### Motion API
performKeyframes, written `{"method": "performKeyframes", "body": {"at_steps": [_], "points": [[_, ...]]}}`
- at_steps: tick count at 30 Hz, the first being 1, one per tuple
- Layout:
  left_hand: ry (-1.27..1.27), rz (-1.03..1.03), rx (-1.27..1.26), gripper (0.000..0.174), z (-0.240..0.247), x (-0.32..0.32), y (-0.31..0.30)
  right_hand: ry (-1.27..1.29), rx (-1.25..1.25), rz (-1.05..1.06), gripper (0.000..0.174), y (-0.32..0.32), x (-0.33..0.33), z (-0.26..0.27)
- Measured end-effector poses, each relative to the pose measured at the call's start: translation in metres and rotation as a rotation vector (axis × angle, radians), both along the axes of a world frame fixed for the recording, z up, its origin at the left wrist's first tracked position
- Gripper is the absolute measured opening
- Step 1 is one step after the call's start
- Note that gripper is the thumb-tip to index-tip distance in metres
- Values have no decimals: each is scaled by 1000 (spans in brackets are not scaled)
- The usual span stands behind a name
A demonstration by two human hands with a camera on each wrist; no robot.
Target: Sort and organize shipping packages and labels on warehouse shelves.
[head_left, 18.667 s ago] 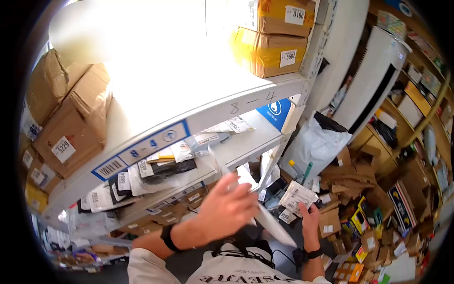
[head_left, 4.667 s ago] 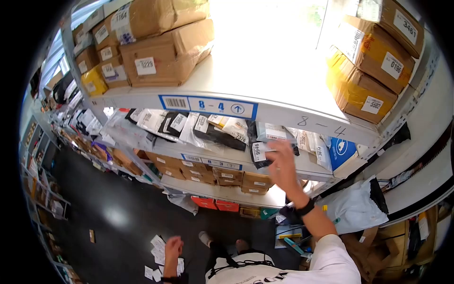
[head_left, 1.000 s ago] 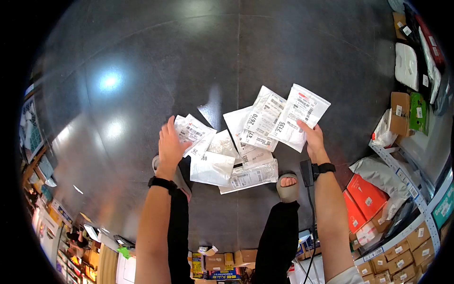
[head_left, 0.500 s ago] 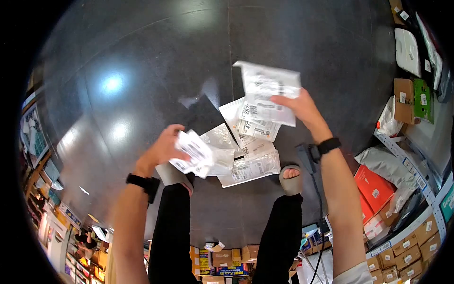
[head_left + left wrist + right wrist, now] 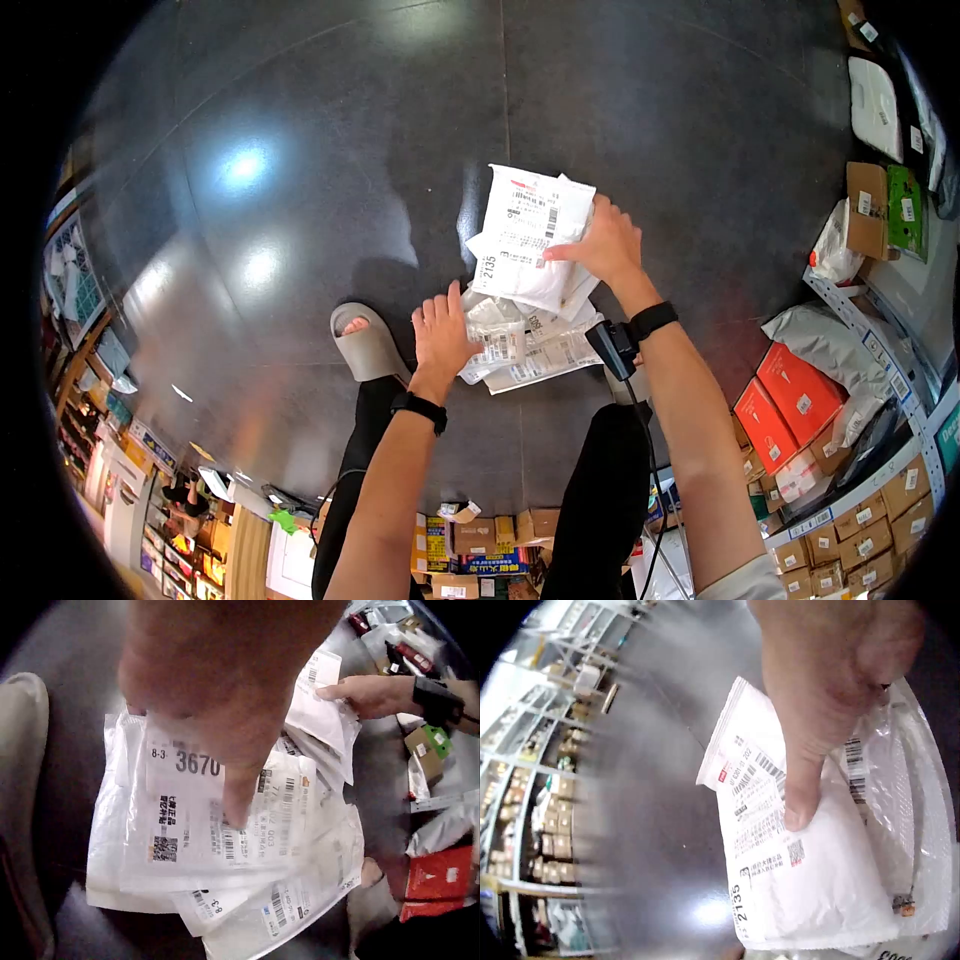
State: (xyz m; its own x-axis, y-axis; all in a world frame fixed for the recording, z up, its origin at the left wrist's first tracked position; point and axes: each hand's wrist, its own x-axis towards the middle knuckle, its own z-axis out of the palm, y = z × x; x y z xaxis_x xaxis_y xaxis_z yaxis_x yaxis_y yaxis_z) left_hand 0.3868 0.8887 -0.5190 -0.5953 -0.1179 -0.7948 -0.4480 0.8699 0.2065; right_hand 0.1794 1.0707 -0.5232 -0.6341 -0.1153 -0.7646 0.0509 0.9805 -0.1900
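White packets drawn together, no longer spread wide

Smooth, dark grey flooring stretches around the person, catching bright reflections. From where I stand, white metal shelving runs along the person's right, with stacked brown cardboard boxes, a crumpled silver-grey plastic bag and two flat orange-red boxes near it.

On the floor, between two grey open-toed sandals, lies an overlapping heap of white plastic-wrapped packets. A moment ago both hands had packets lifted; now those lie over the rest, so I'd judge the loose spread is nearly one stack, though its lower edges fan out.

At the heap's far end, the right hand pinches a padded, rectangular white packet marked 2135 near its right edge, thumb on top. The left hand rests at the heap's left, fingers extended, thumb on a flat, clear-wrapped white packet marked 3670; what lies beneath its palm I can't tell.
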Motion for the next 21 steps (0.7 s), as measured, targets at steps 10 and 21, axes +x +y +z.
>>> {"method": "performKeyframes", "body": {"at_steps": [10, 21], "points": [[-14, 157, 186, 67, 4, 25, 3, -311, -296, -261, 78, 14, 33, -21], [-298, 166, 258, 59, 45, 0, -30, -404, -733, -1071, 63, 101, 58, 46]]}}
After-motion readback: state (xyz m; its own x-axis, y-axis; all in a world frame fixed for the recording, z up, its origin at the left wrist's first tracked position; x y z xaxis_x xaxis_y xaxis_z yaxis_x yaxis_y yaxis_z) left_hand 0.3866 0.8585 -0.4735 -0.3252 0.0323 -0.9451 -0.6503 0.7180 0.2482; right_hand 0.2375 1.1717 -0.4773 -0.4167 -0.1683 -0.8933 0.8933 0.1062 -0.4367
